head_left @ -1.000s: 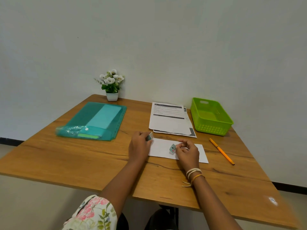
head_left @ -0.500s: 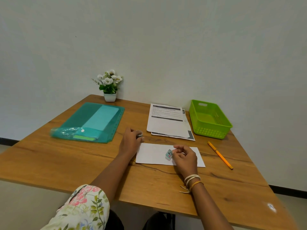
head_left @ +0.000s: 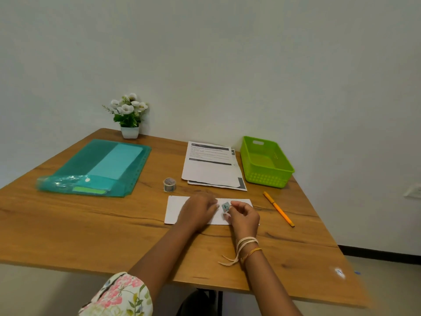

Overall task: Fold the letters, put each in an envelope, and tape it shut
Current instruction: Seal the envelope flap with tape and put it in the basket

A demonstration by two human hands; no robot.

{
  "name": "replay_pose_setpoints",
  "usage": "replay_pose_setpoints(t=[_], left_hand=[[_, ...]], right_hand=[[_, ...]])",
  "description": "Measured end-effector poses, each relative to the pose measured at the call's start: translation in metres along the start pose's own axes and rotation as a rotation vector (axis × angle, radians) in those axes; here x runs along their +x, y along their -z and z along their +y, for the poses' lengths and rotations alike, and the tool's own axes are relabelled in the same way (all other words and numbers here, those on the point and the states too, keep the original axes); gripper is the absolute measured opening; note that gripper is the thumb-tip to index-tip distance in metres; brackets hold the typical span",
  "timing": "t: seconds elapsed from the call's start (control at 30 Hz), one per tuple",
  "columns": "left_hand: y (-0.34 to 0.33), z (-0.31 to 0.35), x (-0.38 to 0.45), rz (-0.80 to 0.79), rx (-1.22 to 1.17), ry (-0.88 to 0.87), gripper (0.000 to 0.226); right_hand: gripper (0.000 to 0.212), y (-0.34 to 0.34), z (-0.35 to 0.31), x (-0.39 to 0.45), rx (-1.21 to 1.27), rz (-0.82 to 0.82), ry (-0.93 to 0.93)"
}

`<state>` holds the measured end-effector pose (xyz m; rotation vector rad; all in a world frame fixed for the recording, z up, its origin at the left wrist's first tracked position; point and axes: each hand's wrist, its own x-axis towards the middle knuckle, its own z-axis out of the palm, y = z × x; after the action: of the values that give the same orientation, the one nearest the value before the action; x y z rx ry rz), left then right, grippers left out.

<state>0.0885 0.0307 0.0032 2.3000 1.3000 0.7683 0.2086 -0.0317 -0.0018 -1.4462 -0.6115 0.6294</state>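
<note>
A white envelope lies flat on the wooden table in front of me. My left hand rests on the envelope's middle, blurred by motion. My right hand pinches a small patterned piece of tape just above the envelope's right part. The small tape roll stands free on the table behind the envelope. A stack of printed letters lies further back.
A lime green basket stands at the back right. An orange pen lies right of the envelope. A teal plastic folder covers the left side, and a small potted flower stands at the back edge by the wall.
My left hand set the tape roll down on the table and moved right onto the envelope. My right hand kept hold of the tape piece.
</note>
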Motion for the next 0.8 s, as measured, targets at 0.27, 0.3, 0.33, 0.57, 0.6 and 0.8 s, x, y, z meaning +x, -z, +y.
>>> replay_pose_setpoints(t=[0.27,0.3,0.33,0.57,0.6,0.8], left_hand=[[0.002,0.0,-0.005,-0.1,0.184,-0.088,0.051],[0.002,0.001,-0.005,-0.104,0.176,-0.083,0.051],[0.002,0.0,-0.005,-0.103,0.167,-0.08,0.051],[0.006,0.004,-0.007,-0.113,0.161,-0.064,0.051],[0.007,0.005,-0.008,-0.115,0.161,-0.062,0.051],[0.007,0.005,-0.008,-0.12,0.156,-0.063,0.051]], right_hand=[[0.029,0.044,-0.036,0.073,-0.427,-0.189,0.052],[0.028,0.045,-0.042,0.078,-0.506,-0.216,0.047],[0.027,0.045,-0.045,0.084,-0.572,-0.245,0.031],[0.032,0.037,-0.037,0.108,-0.703,-0.323,-0.038],[0.033,0.036,-0.038,0.106,-0.706,-0.323,-0.03],[0.032,0.033,-0.037,0.109,-0.81,-0.308,0.034]])
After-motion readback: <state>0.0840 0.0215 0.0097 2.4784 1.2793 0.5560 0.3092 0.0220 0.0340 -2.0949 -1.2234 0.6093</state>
